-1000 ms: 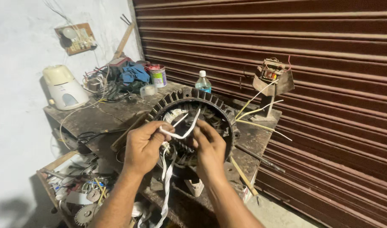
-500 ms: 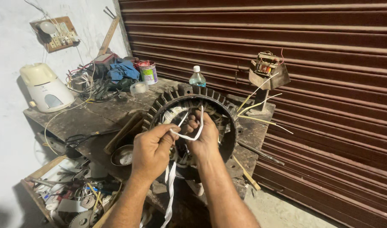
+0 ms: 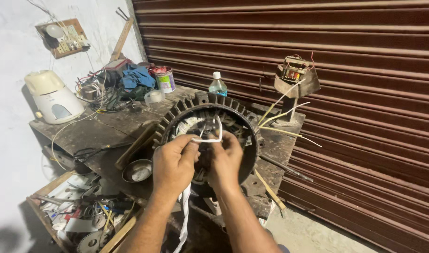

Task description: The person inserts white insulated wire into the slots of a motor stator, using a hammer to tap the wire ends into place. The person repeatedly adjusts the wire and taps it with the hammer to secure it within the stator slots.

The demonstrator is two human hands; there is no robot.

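A large round finned motor stator point(image 3: 179, 110) stands on edge on a dark wooden workbench point(image 3: 106, 129). My left hand point(image 3: 173, 165) and my right hand point(image 3: 225, 159) are both raised in front of its opening. Between their fingertips they pinch a white tape strip point(image 3: 209, 137) that loops up over the winding inside the ring. The strip's long tail point(image 3: 183, 220) hangs down below my left hand. My hands hide the lower part of the stator's bore.
A white mixer base point(image 3: 53, 97), tangled wires, blue cloth, a small paint tin point(image 3: 165, 79) and a water bottle point(image 3: 217, 85) sit behind. A small motor on a stand point(image 3: 295, 77) is at right. A metal bowl point(image 3: 137, 170) and a crate of scrap parts point(image 3: 78, 218) lie lower left. A shutter fills the right.
My hands have moved closer to the stator opening and the white strip loop is drawn shorter and tighter between them. The view has shifted a little right.
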